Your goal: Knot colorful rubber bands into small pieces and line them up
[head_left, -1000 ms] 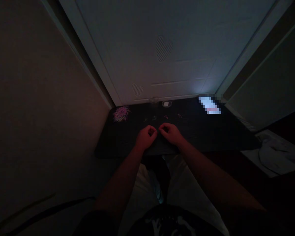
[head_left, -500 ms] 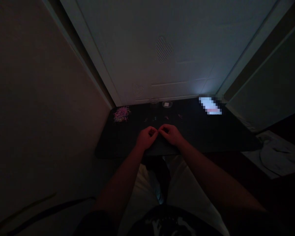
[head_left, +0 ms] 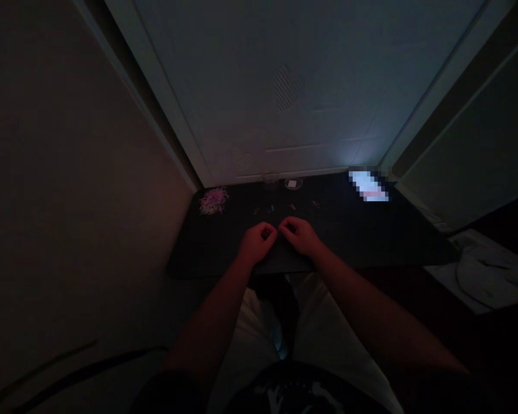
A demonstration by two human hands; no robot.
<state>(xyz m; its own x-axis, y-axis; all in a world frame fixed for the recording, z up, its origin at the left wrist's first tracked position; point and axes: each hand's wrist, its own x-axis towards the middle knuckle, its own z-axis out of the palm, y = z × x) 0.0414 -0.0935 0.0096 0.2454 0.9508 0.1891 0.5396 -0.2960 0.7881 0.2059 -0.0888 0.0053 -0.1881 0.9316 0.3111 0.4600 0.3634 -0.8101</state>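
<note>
Close together over the front half of a dark table, my two hands are both pinched. My left hand has thumb and forefinger pressed together. Facing it, my right hand pinches in the same way, its fingertips just apart from the left ones. Anything between the fingers is too small and dark to make out. Beyond the hands lies a row of small thin pieces, among them a bluish one and a pinkish one. A tangled pile of thin pink and pale strips sits at the far left.
At the table's back edge stand a clear cup and a small round dish with a white square in it. A glowing, pixelated screen lies at the back right. A white panel with heart shapes rises behind the table.
My fingertips have parted slightly; a moment ago they nearly met. The light has dimmed a little. The things on the table lie where they were.
</note>
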